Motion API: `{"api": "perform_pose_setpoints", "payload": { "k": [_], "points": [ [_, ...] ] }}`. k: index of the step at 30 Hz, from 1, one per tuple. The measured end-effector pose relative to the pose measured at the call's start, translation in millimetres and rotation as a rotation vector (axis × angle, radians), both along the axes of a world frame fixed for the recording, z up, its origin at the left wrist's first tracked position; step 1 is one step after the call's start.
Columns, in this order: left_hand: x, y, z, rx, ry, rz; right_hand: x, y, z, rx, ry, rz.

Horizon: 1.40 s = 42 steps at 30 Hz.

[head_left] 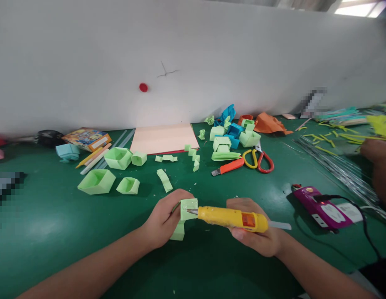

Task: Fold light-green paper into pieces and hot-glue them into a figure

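Note:
My left hand is closed around a folded light-green paper piece, held just above the green table. My right hand grips a yellow hot glue gun lying sideways. Its metal nozzle points left and touches the upper face of the green piece. A glue stick pokes out of the gun's rear end on the right.
Green paper boxes and strips lie behind my hands. Farther back are a pink paper pad, an orange utility knife, scissors, and blue and orange paper. A purple device with a black cord sits right. Another person's hand is at the right edge.

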<state>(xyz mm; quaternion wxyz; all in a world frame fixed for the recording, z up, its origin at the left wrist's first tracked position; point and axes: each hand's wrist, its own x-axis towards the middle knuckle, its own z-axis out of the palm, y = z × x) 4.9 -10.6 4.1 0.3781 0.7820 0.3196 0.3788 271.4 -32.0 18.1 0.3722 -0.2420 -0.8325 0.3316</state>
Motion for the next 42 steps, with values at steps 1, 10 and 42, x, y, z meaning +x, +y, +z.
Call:
{"api": "perform_pose_setpoints", "payload": {
  "k": [1,10,42],
  "points": [
    [0.1,0.2,-0.3,-0.004,-0.002,0.002,0.1,0.0,-0.2,0.003,-0.001,0.001],
    [-0.2,0.9,-1.9,0.007,-0.015,-0.005,-1.1,-0.4,2.1,0.01,0.021,0.001],
    [-1.3,1.6,-5.9,-0.061,-0.028,0.008,-1.0,-1.1,3.8,0.004,0.011,-0.001]
  ]
}}
